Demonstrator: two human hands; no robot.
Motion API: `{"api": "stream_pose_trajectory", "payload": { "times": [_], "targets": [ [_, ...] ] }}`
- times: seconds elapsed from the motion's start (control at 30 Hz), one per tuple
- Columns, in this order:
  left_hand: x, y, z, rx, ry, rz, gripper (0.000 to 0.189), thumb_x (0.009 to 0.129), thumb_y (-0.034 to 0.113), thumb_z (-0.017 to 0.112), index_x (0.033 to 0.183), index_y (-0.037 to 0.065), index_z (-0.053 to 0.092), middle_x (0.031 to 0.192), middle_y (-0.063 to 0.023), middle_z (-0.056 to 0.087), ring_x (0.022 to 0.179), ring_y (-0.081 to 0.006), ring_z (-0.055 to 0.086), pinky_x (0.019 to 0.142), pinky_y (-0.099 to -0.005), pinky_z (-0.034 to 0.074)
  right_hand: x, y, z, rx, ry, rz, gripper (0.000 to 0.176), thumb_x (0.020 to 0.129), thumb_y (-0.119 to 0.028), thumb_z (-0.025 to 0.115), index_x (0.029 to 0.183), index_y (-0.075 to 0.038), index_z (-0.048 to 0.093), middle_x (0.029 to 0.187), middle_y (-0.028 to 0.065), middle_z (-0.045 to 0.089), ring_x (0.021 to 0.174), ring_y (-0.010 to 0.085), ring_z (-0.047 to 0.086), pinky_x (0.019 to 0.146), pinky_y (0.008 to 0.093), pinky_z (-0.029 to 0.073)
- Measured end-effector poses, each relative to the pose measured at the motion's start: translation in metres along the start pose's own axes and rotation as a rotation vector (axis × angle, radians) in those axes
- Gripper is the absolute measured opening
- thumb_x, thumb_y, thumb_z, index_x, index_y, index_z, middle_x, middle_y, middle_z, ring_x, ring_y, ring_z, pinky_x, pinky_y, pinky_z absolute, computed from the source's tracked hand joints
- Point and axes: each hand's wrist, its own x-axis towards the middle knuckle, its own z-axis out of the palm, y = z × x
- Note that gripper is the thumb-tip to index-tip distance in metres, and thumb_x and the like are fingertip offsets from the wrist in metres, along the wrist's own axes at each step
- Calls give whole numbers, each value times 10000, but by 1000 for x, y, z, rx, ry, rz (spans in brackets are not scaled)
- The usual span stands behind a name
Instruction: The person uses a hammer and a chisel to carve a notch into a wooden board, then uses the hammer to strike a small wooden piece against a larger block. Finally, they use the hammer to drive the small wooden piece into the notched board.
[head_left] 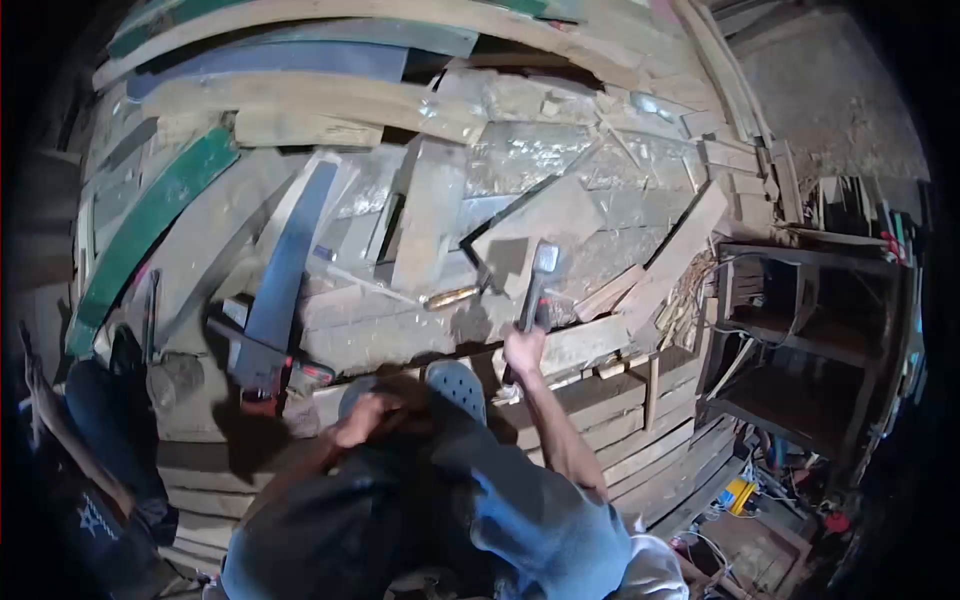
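Note:
My right hand (523, 352) grips the handle of a hammer (543, 262), its metal head pointing away from me over the wooden boards. My left hand (365, 420) is low beside my shoes, its fingers curled; whatever they hold, if anything, is hidden. Between the hands and farther out, a chisel (450, 298) with a wooden handle lies on the boards. A handsaw (290, 265) with a bluish blade lies to the left, its handle toward me. Just beyond the hammer lies a flat wood piece (560, 220).
Planks and offcuts cover the work surface, including a long green board (150, 245) at left and a curved timber (330, 97) across the back. A dark shelf unit (800, 330) stands at right. Another person's leg (110, 430) is at far left. My grey clog (457, 390) rests at the near edge.

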Motion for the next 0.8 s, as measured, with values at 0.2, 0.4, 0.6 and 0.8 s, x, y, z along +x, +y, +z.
{"api": "stream_pose_trajectory", "payload": {
  "times": [0.2,0.4,0.6,0.8],
  "targets": [
    [5,2,-8,-13,-115,-68,234,806,155,641,1019,63,671,949,-156,667,878,-327,641,758,-385,517,43,-164,-75,575,171,-212,161,780,-2,656,669,-38,546,584,-29,516,541,55,471,492,239,365],
    [4,9,-9,21,-93,-110,260,824,193,632,1052,73,666,981,-154,669,908,-316,642,778,-379,510,72,-209,-97,900,152,-427,179,863,-28,538,719,-47,433,589,18,473,505,60,437,466,229,356],
    [-1,-2,-5,-83,-101,-151,279,866,251,578,1091,106,660,1031,-156,661,960,-339,625,835,-399,500,-10,28,20,568,66,266,217,809,-39,585,635,-81,462,508,5,447,397,109,433,371,302,352],
    [0,8,-11,-29,-96,-90,274,843,225,610,1071,82,659,993,-163,663,958,-335,621,825,-400,502,-27,-21,-3,72,-46,258,212,733,-156,646,653,28,574,563,84,567,502,176,540,481,348,421]
  ]
}}
